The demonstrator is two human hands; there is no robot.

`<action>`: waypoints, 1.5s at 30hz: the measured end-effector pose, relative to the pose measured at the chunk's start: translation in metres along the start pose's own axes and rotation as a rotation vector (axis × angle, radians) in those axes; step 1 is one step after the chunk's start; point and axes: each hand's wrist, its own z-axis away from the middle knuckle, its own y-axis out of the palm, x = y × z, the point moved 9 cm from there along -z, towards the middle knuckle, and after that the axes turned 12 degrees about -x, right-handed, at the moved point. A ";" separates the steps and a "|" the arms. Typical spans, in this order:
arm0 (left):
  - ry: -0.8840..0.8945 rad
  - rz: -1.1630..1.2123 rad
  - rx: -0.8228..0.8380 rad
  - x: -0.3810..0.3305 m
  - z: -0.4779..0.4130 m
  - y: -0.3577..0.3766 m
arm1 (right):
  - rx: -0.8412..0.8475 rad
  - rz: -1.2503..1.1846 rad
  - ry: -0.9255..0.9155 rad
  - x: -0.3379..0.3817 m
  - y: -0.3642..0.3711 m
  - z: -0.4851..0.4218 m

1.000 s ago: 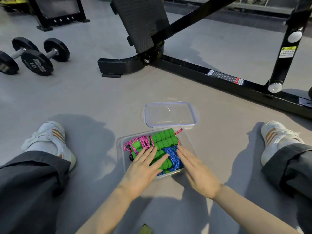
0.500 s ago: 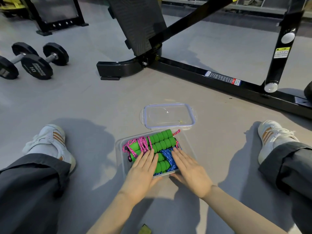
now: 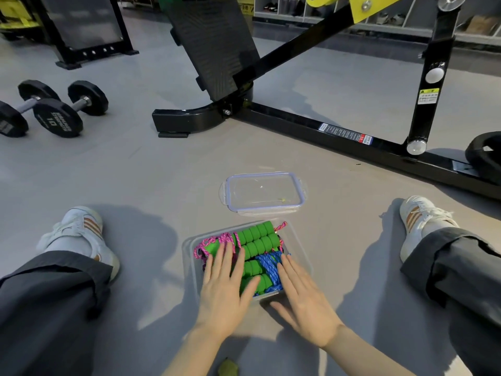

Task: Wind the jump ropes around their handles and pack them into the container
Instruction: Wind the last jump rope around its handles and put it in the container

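One clear box on the grey floor, one clear lid lying flat just beyond it, apart from the box. Two ropes inside the box: a pink rope wound on green handles at the far and left side, a blue rope wound on green handles at the near right. Four green handles visible, lying side by side in rows. Two hands, both palm down, fingers straight and spread, gripping nothing. Left hand lies flat on the left part of the bundle, fingertips on the pink rope's coils, thumb over the near green handle. Right hand is at the box's near right corner, fingertips touching the blue rope, palm over the box's edge, thumb on the floor just outside the near wall. Both forearms come in from the bottom, angled toward each other. Two legs in dark trousers spread either side, two white shoes. Two dumbbells far left, black machine frame beyond the lid.
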 end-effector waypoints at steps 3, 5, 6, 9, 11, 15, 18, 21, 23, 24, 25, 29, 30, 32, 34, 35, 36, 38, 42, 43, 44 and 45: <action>-0.063 -0.034 0.028 0.005 -0.013 0.007 | 0.049 0.004 0.003 0.000 0.000 0.000; -0.029 -0.072 0.036 0.006 -0.017 0.010 | 0.061 0.014 0.021 0.001 0.000 -0.003; -0.002 -0.082 0.025 0.005 -0.018 0.011 | 0.065 0.023 0.028 0.002 0.001 -0.004; 0.021 -0.054 0.036 0.007 -0.017 0.016 | 0.071 0.013 0.061 0.005 0.005 -0.004; -0.031 0.061 0.019 0.010 -0.012 0.015 | 0.080 -0.003 0.076 0.006 0.008 -0.001; -0.171 0.261 -0.048 0.015 -0.009 0.010 | 0.074 -0.029 0.057 0.007 0.006 -0.003; -0.204 0.246 -0.033 0.010 -0.012 0.005 | 0.064 -0.077 0.051 0.008 0.006 -0.006; -0.181 0.313 0.071 0.012 -0.022 0.007 | 0.078 -0.111 0.008 0.010 0.005 -0.009; -0.152 0.344 0.087 0.014 -0.028 0.006 | 0.094 -0.147 -0.044 0.011 0.005 -0.010; -0.140 0.357 0.082 0.013 -0.030 0.005 | 0.104 -0.161 -0.070 0.010 0.006 -0.010; -0.129 0.355 0.087 0.011 -0.031 0.006 | 0.121 -0.166 -0.091 0.009 0.008 -0.010; -0.065 0.247 0.072 0.006 -0.029 0.007 | 0.164 -0.067 -0.178 0.011 0.014 -0.008; -0.069 0.234 0.074 0.005 -0.029 0.006 | 0.188 -0.024 -0.187 0.013 0.018 -0.007; -0.090 0.152 0.094 0.003 -0.029 0.010 | 0.244 0.080 -0.164 0.020 0.024 -0.007; -0.117 0.020 0.104 0.000 -0.028 0.014 | 0.297 0.140 -0.101 0.027 0.027 -0.007; -0.131 -0.027 0.089 -0.002 -0.029 0.014 | 0.294 0.135 -0.064 0.028 0.026 -0.007; -0.158 -0.041 0.065 -0.002 -0.030 0.015 | 0.273 0.112 -0.036 0.027 0.023 -0.008; -0.191 -0.066 0.066 0.000 -0.030 0.021 | 0.247 -0.015 0.003 0.021 0.015 -0.012; -0.178 -0.091 0.093 0.002 -0.027 0.027 | 0.173 -0.176 -0.008 0.008 -0.001 -0.041; -0.175 -0.101 0.104 0.003 -0.027 0.028 | 0.163 -0.160 -0.001 0.006 -0.002 -0.054; -0.165 -0.095 0.071 0.004 -0.028 0.028 | 0.144 -0.140 0.016 0.006 -0.002 -0.067; -0.152 -0.060 0.065 0.003 -0.029 0.029 | 0.142 -0.116 0.043 0.006 0.001 -0.079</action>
